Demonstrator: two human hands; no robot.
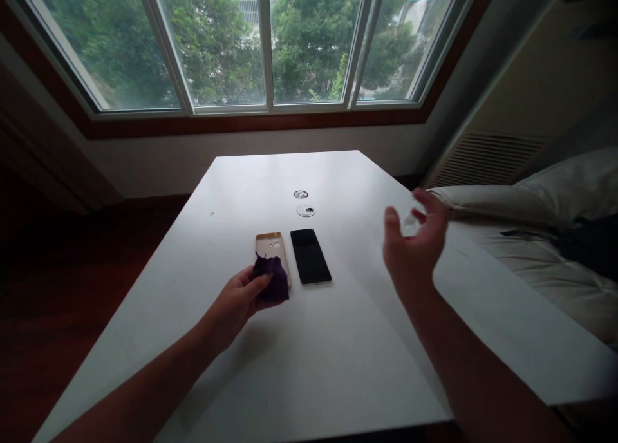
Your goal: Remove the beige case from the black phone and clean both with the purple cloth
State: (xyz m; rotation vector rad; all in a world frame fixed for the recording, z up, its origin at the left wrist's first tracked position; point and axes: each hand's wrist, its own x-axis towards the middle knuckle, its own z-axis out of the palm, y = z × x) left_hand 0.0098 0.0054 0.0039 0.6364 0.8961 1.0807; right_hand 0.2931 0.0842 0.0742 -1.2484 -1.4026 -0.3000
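Note:
My left hand (241, 295) pinches a folded dark purple cloth (274, 281) between thumb and fingers. Under and behind that cloth lies a clear, gold-tinted phone case (271, 243), its lower part hidden. Just right of the case, a black smartphone (310, 256) rests flat, dark screen up. My right hand (416, 240) is raised over the right side of the white table (232, 378), thumb and fingers apart. Between them shows a small translucent thing (409, 224), blurred; whether the hand touches it I cannot make out.
Two round marks or stickers (306, 210) sit on the table beyond the smartphone. A pale cushioned seat (512, 250) with dark fabric (589, 246) stands along the right. Past the table's far edge is a wall with a wide window (265, 50).

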